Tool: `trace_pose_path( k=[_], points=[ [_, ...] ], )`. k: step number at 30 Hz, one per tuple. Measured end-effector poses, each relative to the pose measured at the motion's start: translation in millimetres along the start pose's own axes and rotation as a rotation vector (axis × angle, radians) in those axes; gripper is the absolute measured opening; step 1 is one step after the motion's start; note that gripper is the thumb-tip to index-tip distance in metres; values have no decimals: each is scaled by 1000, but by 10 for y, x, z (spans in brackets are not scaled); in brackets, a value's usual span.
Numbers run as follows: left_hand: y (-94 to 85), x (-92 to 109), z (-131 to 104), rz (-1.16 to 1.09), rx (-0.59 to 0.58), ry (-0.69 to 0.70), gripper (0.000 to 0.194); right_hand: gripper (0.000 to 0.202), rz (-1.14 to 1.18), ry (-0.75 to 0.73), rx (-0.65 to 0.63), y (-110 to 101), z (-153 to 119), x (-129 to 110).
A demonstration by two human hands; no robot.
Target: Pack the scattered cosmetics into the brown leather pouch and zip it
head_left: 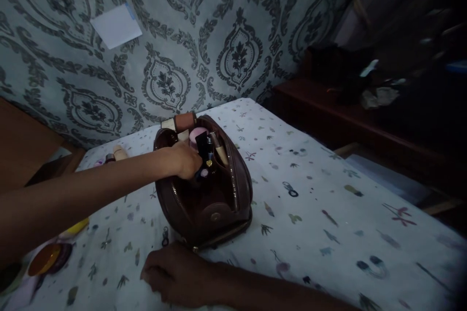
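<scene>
A dark brown zippered bag (pixel 241 180) stands unzipped on the patterned sheet. My left hand (pixel 186 159) reaches into its left side with fingers bent downward, closed around something the bag and hand hide. Close by the fingers, cosmetics crowd the bag: a round pink item (pixel 198 134), a flat black item (pixel 201 145) and a beige tube (pixel 221 154). In front of the bag, my right hand (pixel 178 274) lies on the sheet, loosely curled with nothing visible in it.
The printed sheet (pixel 302 233) covers the bed. Left of the bag lie a beige bottle (pixel 119 152), a dark-capped bottle (pixel 110 158), a yellow item (pixel 78 226) and a round orange-topped container (pixel 44 259). White paper (pixel 116 26) hangs on the wall; dark red furniture (pixel 310 112) stands right.
</scene>
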State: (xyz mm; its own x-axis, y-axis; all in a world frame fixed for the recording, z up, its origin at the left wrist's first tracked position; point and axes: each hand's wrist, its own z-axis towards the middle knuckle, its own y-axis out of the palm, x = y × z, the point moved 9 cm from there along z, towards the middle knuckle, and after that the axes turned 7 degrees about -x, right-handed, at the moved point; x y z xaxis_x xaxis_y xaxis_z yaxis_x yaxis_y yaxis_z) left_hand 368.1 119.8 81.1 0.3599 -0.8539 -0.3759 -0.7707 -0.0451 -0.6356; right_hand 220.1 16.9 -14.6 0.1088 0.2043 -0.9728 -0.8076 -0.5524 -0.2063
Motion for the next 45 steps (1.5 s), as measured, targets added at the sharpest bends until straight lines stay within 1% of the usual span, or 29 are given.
trace_pose_path(
  k=[3,7,9,11,13,15,16,18,19,20,21,23,24,25,26,27,28,29,30,31,32,34,36,38,40,42,45],
  points=[
    [7,-76,5,-22,-22,-35,41,21,6,7,-10,2,3,-2],
    [8,-174,-32,-63,-47,-49,45,24,3,-12,-14,19,10,-5],
    [35,-157,-25,-74,-73,-27,47,24,9,-10,-5,22,10,14],
    [64,-98,0,-72,-95,3,47,22,14,-5,10,14,7,34],
    [65,-35,25,-68,-93,27,46,20,31,-3,8,11,3,46],
    [32,-14,17,-73,-87,38,43,18,54,5,-6,10,-1,44],
    [-2,-36,-12,-78,-79,37,43,17,64,14,-14,11,-4,40],
    [-103,-147,-145,-89,-49,34,42,16,75,46,-23,5,-8,31],
    [-171,-225,-255,-106,-15,45,41,16,78,66,-19,-4,-8,26],
    [-251,-317,-397,-143,43,66,38,16,81,84,-13,-14,-7,20],
    [-339,-424,-573,-203,133,91,34,17,85,100,-9,-20,-4,14],
    [-466,-713,-1007,-375,379,112,28,19,84,122,-11,-18,6,3],
    [-455,-896,-1241,-467,509,91,28,20,84,128,-19,-6,12,-1],
    [-358,-1086,-1452,-547,605,45,29,20,86,130,-26,7,17,-5],
    [-175,-1261,-1618,-624,655,-6,30,21,88,127,-33,22,21,-9],
    [62,-1416,-1751,-705,689,-45,31,24,90,122,-39,36,23,-13],
    [356,-1540,-1834,-784,686,-70,31,26,86,114,-42,49,24,-19],
    [707,-1654,-1875,-858,644,-116,33,30,76,105,-41,57,24,-25],
    [1095,-1767,-1902,-919,587,-198,35,33,61,101,-44,67,25,-27],
    [1494,-1886,-1942,-954,537,-319,36,35,48,101,-43,74,26,-25],
    [1847,-1968,-1992,-967,516,-402,37,37,40,104,-43,82,30,-19],
    [2464,-2075,-2102,-984,495,-532,35,41,52,123,-45,100,41,9],
    [2963,-2115,-2208,-1000,466,-634,35,45,78,151,-54,128,58,51],
    [3328,-2087,-2267,-1029,432,-681,38,50,85,175,-55,145,75,95],
    [3573,-2017,-2272,-1062,401,-691,42,54,65,187,-47,150,87,127],
    [3723,-1928,-2234,-1087,372,-683,45,57,34,186,-44,150,91,143],
    [3829,-1803,-2173,-1086,332,-683,52,58,13,185,-45,152,82,135]
  ],
)
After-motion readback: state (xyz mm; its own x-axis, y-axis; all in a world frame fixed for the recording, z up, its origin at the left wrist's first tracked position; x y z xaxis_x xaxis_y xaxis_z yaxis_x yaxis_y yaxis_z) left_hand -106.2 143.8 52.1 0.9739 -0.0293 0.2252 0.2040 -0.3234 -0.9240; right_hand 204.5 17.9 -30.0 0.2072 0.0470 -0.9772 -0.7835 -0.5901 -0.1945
